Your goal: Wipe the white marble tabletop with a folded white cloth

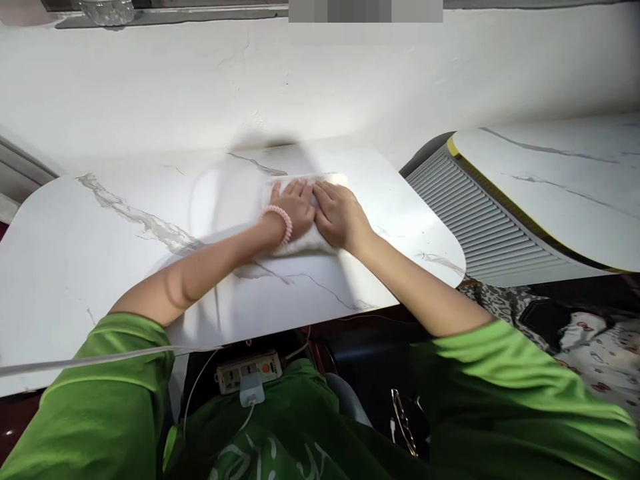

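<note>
A white, fluffy-looking folded cloth lies on the white marble-patterned table, near its middle. My left hand, with a pink coiled band at the wrist, rests palm down on the cloth with its fingers spread. Beside it, my right hand presses on the cloth's right part, fingers stretched forward and close together. The two hands touch or nearly touch at the thumbs. Much of the cloth is hidden beneath them.
Behind the table rises a white wall. A second marble-patterned counter with a ribbed side stands at right. A white cable crosses the lower left. Below the table edge sits a power strip with a plugged-in charger.
</note>
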{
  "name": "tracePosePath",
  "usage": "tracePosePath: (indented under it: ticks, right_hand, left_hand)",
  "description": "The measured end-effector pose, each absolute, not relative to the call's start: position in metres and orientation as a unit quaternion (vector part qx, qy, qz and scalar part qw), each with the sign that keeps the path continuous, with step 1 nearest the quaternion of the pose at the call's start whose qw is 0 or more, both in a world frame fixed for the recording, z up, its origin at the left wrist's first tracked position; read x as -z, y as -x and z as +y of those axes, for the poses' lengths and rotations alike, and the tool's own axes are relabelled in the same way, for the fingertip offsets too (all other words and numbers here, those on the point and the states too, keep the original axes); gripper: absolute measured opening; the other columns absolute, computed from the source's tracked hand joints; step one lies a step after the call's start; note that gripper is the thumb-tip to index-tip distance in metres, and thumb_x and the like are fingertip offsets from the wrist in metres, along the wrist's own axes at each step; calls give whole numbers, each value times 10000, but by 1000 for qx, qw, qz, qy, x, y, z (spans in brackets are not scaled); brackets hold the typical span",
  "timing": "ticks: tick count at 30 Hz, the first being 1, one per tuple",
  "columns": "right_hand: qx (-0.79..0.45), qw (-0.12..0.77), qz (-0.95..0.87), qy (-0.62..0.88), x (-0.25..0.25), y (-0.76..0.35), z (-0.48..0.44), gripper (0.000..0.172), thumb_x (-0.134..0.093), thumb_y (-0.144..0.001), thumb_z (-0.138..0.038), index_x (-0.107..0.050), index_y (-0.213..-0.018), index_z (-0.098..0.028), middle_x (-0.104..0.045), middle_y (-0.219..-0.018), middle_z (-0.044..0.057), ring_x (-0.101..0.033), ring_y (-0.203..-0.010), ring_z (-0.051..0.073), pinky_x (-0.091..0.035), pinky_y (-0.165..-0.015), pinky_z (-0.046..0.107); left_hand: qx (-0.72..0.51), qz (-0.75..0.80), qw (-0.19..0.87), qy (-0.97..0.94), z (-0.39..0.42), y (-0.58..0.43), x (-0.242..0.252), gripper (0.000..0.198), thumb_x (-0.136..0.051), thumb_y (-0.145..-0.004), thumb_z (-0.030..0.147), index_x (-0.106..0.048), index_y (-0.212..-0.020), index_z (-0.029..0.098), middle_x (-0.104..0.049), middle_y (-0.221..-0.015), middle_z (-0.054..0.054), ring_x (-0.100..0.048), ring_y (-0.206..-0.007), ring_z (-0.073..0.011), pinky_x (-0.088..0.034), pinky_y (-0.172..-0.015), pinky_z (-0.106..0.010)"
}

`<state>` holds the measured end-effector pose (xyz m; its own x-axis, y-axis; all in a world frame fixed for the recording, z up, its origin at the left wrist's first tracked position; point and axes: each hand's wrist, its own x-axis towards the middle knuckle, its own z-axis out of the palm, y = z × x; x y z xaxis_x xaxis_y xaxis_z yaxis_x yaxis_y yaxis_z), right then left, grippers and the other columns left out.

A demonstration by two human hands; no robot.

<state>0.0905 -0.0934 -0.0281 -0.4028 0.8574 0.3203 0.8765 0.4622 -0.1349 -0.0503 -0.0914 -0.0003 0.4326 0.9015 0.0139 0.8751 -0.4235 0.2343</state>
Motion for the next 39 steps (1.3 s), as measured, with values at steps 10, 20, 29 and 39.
tracePosePath:
  ticks: [10,20,29,39]
  right_hand:
    - [5,172,-845,507,29,-51,18,548,-249,-947,-261,-444,-1441,-127,-478,-1484,139,-421,-1363,329,-308,-1105,572]
    - [18,157,-864,478,24,-58,-98,564,-227,-967,-267,-427,-1437,-26,-463,-1484,191,-388,-1399,291,-283,-1155,500]
    - [26,148,-866,477,18,-47,-213,572,-267,-955,-278,-439,-1421,6,-458,-1485,200,-368,-1416,288,-266,-1178,482]
    - [22,140,-880,453,19,-32,-193,556,-291,-937,-241,-450,-1417,-9,-462,-1485,190,-384,-1403,286,-276,-1166,470]
  left_hand:
    - [-108,598,74,-790,0,83,6,522,-257,-975,220,-386,-1478,170,-343,-1576,-75,-270,-1462,-203,-135,-1214,-435]
    - [-85,582,66,-806,-105,85,3,522,-293,-976,209,-376,-1479,99,-337,-1573,-120,-261,-1468,-244,-128,-1216,-489]
    - [-77,555,52,-826,-216,100,0,535,-323,-956,229,-387,-1464,71,-349,-1563,-143,-270,-1464,-265,-141,-1215,-508]
    - [-105,558,48,-821,-203,116,8,524,-334,-944,239,-417,-1440,92,-397,-1535,-151,-315,-1443,-278,-168,-1203,-526]
